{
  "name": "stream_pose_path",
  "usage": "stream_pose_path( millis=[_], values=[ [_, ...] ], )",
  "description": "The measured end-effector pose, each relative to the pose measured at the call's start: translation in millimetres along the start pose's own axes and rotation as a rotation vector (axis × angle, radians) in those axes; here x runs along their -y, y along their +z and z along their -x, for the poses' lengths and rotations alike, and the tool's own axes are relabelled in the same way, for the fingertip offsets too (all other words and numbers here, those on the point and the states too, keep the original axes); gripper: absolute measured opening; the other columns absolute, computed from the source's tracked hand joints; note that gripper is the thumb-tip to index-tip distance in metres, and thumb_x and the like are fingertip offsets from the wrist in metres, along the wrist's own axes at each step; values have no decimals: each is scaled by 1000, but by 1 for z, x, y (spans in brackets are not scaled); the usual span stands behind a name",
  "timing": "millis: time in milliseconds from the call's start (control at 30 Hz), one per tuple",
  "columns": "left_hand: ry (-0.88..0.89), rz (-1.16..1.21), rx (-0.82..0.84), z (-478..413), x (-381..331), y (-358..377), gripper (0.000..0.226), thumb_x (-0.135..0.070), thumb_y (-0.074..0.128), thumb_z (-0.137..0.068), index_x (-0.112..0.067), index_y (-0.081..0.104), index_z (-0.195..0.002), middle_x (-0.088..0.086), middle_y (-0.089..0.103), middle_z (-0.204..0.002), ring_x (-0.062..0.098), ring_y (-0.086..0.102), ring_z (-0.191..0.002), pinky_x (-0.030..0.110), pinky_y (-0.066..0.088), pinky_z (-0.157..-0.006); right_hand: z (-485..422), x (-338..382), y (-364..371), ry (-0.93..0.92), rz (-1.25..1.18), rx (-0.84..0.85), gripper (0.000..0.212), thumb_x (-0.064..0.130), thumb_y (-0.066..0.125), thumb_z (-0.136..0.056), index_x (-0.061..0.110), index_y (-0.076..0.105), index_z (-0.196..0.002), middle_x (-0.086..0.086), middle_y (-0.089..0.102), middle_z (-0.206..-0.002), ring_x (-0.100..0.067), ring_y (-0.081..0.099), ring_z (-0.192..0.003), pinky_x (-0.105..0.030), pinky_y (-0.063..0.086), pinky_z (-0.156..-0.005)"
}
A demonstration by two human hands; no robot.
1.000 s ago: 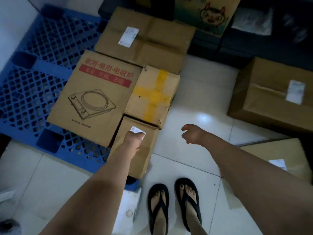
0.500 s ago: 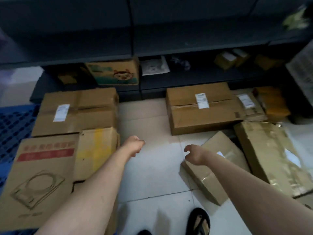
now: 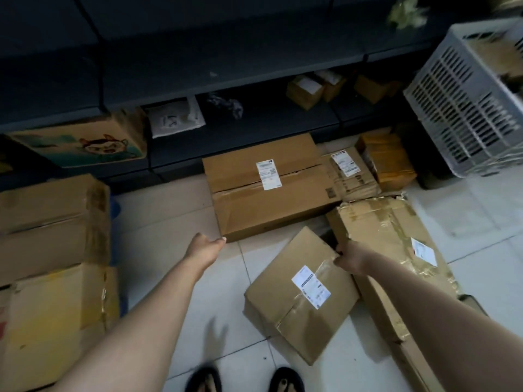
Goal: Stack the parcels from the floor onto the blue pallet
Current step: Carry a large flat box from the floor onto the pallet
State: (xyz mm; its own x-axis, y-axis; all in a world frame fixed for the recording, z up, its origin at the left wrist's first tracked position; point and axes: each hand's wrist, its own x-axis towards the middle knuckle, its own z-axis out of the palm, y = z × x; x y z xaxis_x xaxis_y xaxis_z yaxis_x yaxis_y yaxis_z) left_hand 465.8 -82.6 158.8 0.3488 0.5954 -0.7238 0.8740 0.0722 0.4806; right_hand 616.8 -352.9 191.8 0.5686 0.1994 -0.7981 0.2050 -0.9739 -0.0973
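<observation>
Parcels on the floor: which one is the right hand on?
The skewed parcel nearest the feet, lying at an angle to the floor tiles, with a white label under clear tape. The right hand grips its far corner.

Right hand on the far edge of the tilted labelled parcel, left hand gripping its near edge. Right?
Not quite. In the head view the left hand grips nothing: it reaches over the floor tiles, near the front corner of the large parcel. The right hand is indeed on the far edge of the tilted labelled parcel.
</observation>
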Motion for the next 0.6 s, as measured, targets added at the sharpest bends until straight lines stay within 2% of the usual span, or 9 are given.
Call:
stream_pose_path(
  millis=[33,100,200,267,333,400,500,600],
  values=[
    [-23,-6,-11,-14,-5,2,59,-35,60,-88,7,46,-127,30,55,-125,43,54,-117,47,46,-96,-15,-2,-6,14,-30,-15,38,21,55,-89,4,57,-123,-16,58,-128,-28,54,-118,-24,42,-85],
    [-47,-23,-44,-45,-14,5,76,-37,62,-87,3,29,-143,25,43,-142,41,47,-126,49,43,-103,-52,-3,-16,48,-137,-60,41,24,62,-85,3,59,-119,-18,62,-122,-30,58,-113,-26,43,-83],
    [-81,-65,-123,-110,-22,21,80,-38,65,-85,3,28,-143,23,39,-146,40,45,-127,45,42,-103,-127,-6,-22,79,-315,-108,53,24,70,-81,1,55,-125,-23,60,-124,-36,56,-116,-38,46,-97],
    [-147,-106,-163,-163,-22,40,82,-42,66,-83,3,30,-140,26,39,-144,43,45,-125,48,43,-101,-189,-10,-22,84,-398,-119,54,23,72,-80,2,54,-127,-23,60,-125,-37,56,-116,-46,45,-100],
    [-240,-141,-157,-218,-18,60,89,-50,67,-79,4,30,-138,26,39,-142,45,45,-124,53,45,-98,-253,-11,-20,123,-436,-128,59,29,71,-81,7,50,-131,-19,58,-127,-34,56,-117,-44,46,-100],
    [-297,-94,-142,-268,-15,81,96,-57,69,-73,3,31,-138,23,39,-142,43,42,-126,55,42,-101,-309,-11,-18,179,-413,-205,73,37,74,-77,11,43,-138,-17,56,-130,-33,56,-117,-38,48,-97],
    [-247,51,-141,-324,-10,111,93,-52,75,-70,-2,36,-138,19,43,-142,39,44,-129,53,39,-105,-378,-21,-18,254,-417,-327,101,44,81,-66,14,28,-147,-18,43,-142,-34,46,-128,-40,42,-105],
    [-192,152,-178,-352,-4,127,92,-42,79,-68,-7,36,-141,16,43,-145,35,45,-130,48,39,-107,-418,-32,-23,285,-668,-324,114,35,87,-59,14,19,-149,-12,38,-148,-29,40,-135,-41,38,-110]
  ],
)
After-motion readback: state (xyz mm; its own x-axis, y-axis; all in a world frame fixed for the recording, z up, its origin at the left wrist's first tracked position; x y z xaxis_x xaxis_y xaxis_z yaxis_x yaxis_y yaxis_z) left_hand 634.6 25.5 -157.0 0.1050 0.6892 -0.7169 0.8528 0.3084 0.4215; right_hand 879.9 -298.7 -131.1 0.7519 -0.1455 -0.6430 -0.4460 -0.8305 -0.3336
